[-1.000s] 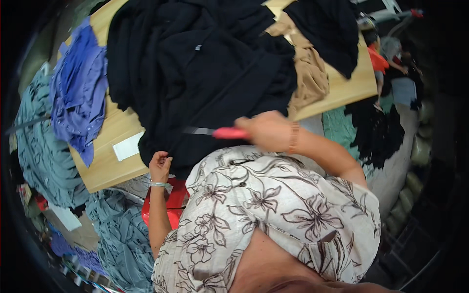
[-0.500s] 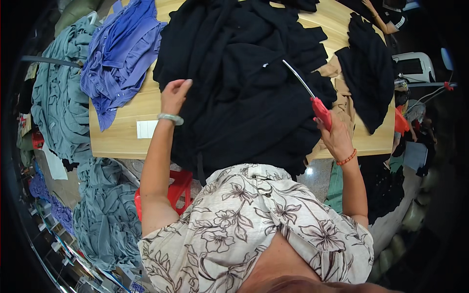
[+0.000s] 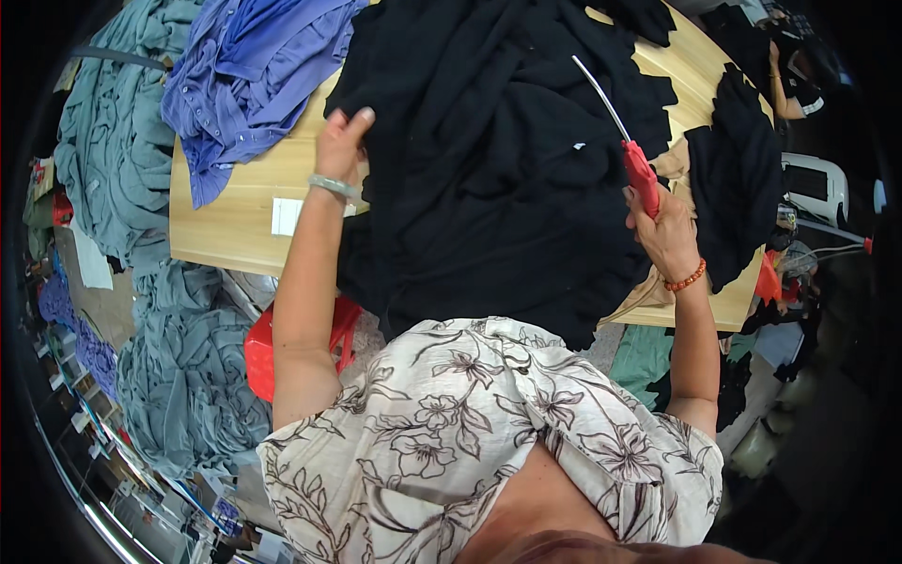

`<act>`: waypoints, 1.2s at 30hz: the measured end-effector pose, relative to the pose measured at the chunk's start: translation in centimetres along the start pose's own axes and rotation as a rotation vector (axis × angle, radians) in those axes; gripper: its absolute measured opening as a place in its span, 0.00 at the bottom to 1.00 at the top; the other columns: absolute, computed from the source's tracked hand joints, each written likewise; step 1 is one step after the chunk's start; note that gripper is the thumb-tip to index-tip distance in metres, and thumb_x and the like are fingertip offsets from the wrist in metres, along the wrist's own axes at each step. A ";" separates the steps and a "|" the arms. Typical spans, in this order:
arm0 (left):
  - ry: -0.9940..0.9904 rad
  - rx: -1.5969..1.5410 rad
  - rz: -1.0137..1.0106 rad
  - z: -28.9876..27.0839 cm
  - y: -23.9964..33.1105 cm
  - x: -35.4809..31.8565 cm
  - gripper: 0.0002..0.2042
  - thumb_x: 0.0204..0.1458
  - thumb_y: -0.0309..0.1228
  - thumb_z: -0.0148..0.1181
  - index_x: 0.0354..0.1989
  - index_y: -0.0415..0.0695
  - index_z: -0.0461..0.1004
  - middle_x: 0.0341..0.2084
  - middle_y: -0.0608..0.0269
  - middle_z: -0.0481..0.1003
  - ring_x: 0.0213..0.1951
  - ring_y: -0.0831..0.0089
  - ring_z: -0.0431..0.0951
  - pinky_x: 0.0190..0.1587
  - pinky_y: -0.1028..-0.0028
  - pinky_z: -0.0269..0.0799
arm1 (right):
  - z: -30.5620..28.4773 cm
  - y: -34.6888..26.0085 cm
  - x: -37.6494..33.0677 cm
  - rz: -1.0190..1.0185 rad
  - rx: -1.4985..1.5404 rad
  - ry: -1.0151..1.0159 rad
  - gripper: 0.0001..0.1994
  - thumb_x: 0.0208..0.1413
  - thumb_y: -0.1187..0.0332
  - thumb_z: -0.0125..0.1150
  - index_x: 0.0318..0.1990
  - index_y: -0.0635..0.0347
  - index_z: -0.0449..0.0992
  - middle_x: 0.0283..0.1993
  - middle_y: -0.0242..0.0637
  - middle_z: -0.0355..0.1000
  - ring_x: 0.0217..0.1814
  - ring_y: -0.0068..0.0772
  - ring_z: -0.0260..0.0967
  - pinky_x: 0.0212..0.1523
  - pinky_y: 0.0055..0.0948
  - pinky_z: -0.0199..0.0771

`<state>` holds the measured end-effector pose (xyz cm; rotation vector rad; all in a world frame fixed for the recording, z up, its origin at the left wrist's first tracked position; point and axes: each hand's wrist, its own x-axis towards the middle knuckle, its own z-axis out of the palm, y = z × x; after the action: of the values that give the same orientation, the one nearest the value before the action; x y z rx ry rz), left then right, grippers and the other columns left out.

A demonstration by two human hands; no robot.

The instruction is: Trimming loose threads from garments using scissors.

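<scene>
A large heap of black knit cloth (image 3: 489, 216) spreads over the table and reaches down to my body. My left hand (image 3: 346, 146), with a pale bracelet at the wrist, is closed at its left edge. The fingers are curled against the fabric, and their tips are partly hidden. On the right, my right hand (image 3: 665, 230) is wrapped round a pair of scissors (image 3: 641, 179) with red handles, seen nearly edge-on. Their slim metal blade points up and left above the black cloth. A small white scrap (image 3: 579, 146) lies on the cloth.
Blue-violet buttoned garments (image 3: 254, 85) lie at the table's (image 3: 221, 230) back left. Grey-green garments (image 3: 122, 160) hang beyond its left edge. A white card (image 3: 285, 217) is near my left forearm, above a red stool (image 3: 272, 352). Another black piece (image 3: 738, 179) lies right. Another person's arm (image 3: 778, 80) shows far right.
The view has turned slightly. My left hand has moved from over the cloth to its left edge and closed there, where more table shows. The scissors stay in my right hand.
</scene>
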<state>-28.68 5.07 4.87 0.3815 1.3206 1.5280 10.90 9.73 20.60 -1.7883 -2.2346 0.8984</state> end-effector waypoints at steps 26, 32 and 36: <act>-1.087 1.315 0.413 4.5 -1.8 -17.7 0.10 0.41 0.31 0.62 0.32 0.42 0.74 0.34 0.56 0.70 0.41 0.60 0.69 0.43 0.65 0.63 | -3.3 -2.7 6.1 -0.018 0.037 0.172 0.19 0.54 0.51 0.65 0.29 0.62 0.79 0.18 0.34 0.71 0.19 0.27 0.66 0.26 0.29 0.65; -0.599 1.406 0.382 7.7 -3.6 -19.5 0.18 0.41 0.35 0.68 0.39 0.42 0.71 0.24 0.55 0.76 0.30 0.55 0.76 0.36 0.62 0.67 | 2.3 -9.7 9.4 -0.423 -0.154 0.240 0.30 0.43 0.43 0.70 0.38 0.65 0.73 0.32 0.47 0.77 0.37 0.51 0.77 0.38 0.39 0.77; -0.643 1.332 0.669 8.8 -5.1 -20.4 0.22 0.33 0.24 0.66 0.42 0.42 0.72 0.24 0.58 0.73 0.30 0.58 0.73 0.35 0.63 0.65 | 10.0 -15.1 10.3 -0.621 -0.313 0.058 0.29 0.43 0.55 0.72 0.44 0.70 0.69 0.41 0.60 0.73 0.38 0.52 0.77 0.38 0.39 0.79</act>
<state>-10.98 -7.91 10.91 2.1044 1.5452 0.6044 -9.34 13.97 17.90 -1.0480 -2.7489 0.3824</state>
